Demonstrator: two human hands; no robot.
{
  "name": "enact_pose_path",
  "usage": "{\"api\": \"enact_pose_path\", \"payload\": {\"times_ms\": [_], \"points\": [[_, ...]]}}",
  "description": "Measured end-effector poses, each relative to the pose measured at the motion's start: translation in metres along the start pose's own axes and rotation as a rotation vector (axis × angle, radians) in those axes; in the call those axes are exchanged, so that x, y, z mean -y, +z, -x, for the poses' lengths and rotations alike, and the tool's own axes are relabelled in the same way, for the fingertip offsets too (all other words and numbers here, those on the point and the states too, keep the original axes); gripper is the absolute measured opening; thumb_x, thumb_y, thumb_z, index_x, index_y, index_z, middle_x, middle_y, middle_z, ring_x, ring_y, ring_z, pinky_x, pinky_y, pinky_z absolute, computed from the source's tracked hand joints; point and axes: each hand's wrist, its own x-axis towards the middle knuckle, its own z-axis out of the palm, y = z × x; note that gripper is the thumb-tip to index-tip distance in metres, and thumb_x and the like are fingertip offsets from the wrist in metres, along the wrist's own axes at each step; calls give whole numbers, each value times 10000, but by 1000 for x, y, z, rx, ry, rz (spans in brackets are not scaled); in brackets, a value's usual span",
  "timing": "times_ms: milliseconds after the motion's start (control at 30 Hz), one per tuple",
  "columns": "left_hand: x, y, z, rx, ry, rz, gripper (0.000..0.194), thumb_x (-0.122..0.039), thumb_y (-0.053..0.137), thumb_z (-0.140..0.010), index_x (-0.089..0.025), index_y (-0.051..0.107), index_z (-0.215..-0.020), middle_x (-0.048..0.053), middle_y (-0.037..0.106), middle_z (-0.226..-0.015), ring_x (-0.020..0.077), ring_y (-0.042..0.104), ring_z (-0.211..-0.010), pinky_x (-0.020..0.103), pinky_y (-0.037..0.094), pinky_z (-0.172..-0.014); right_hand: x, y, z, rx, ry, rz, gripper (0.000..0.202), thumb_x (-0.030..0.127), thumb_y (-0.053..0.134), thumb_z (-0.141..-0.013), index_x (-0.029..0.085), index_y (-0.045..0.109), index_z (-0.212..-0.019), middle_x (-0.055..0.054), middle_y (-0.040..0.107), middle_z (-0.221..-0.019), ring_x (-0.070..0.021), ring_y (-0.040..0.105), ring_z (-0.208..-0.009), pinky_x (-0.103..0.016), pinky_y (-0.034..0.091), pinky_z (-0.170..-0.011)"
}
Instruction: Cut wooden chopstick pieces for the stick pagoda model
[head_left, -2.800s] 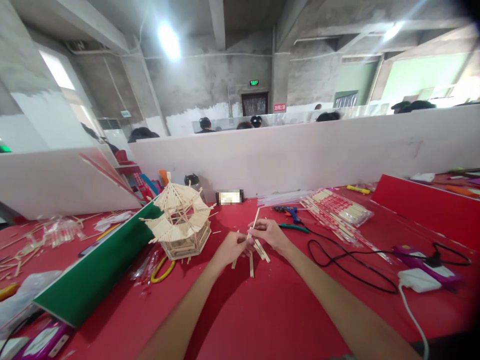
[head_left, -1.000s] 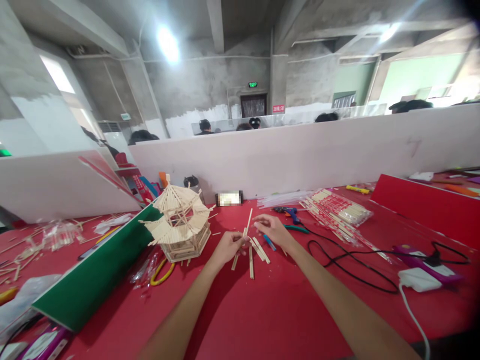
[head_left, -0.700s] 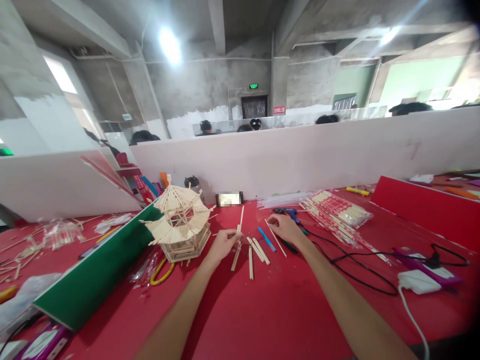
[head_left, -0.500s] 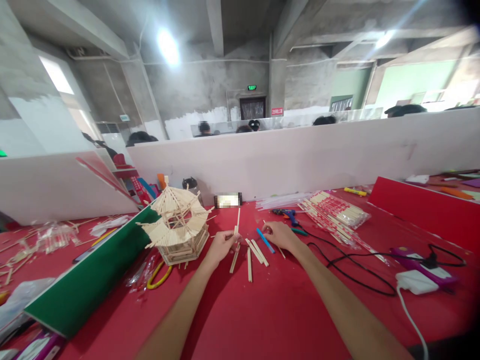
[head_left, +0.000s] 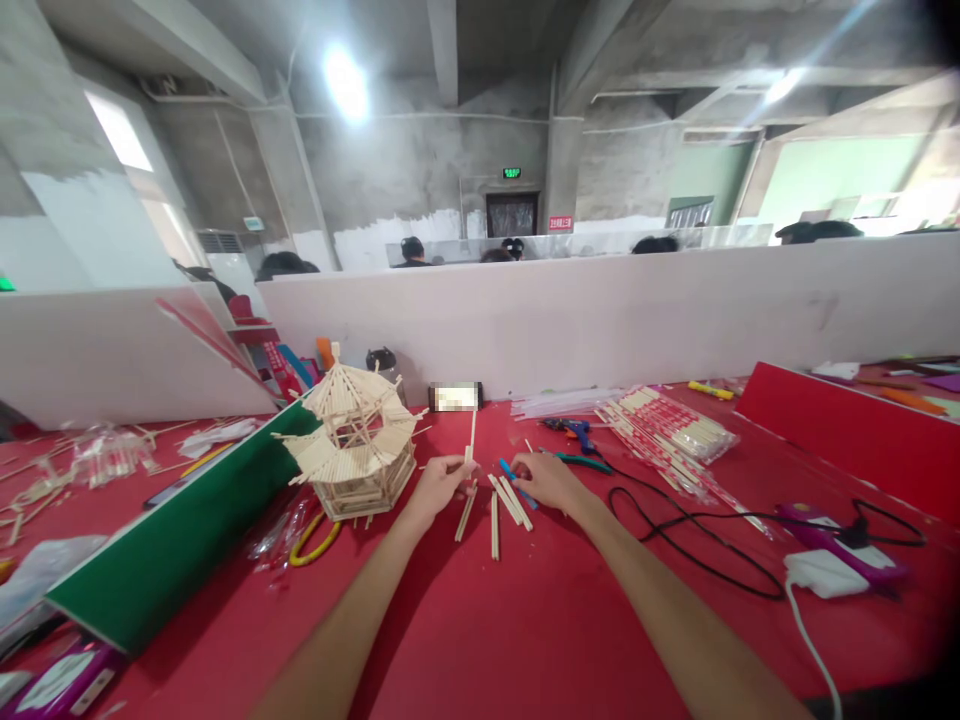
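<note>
My left hand is closed around wooden sticks that point up and away from me. Beside it, my right hand has its fingers bent down over a blue pen-like tool; its fingertips are together at the tool, partly hidden. Between and below the hands, short pairs of wooden sticks lie on the red table. To the left of my left hand stands a pavilion-shaped model built of sticks, with a tiered roof.
A glue gun, green-handled pliers and packed sticks lie to the right. A black cable runs to a purple power strip. A green board stands left; a white partition crosses behind.
My right hand has moved left onto the blue tool, which has shifted slightly left. My left hand still holds its sticks. The whole view has shifted a little.
</note>
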Motion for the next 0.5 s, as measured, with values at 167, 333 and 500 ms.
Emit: {"api": "enact_pose_path", "payload": {"times_ms": [167,333,500], "points": [[3,0,-1,3,-15,84,402,-497,683,-738,-130,704,-899,96,737,-905,140,672,-655,216,478,-575,-4,-4,-1,-8,15,-2,162,271,611,-833,216,682,-967,-45,735,-904,-189,672,-837,-236,426,-711],[10,2,-7,-15,22,102,453,-537,695,-716,-120,696,-893,112,735,-918,181,692,-715,260,521,-635,-29,-27,-3,-136,168,93,194,251,525,-883,213,659,-1018,-60,722,-982,-205,662,-915,-261,431,-759],[6,4,-4,-11,30,79,451,-542,693,-717,-120,699,-876,106,733,-885,180,690,-692,254,513,-615,-51,-48,3,-176,237,187,335,352,573,-867,181,616,-1152,-129,672,-1115,-249,620,-1038,-299,417,-868]]}}
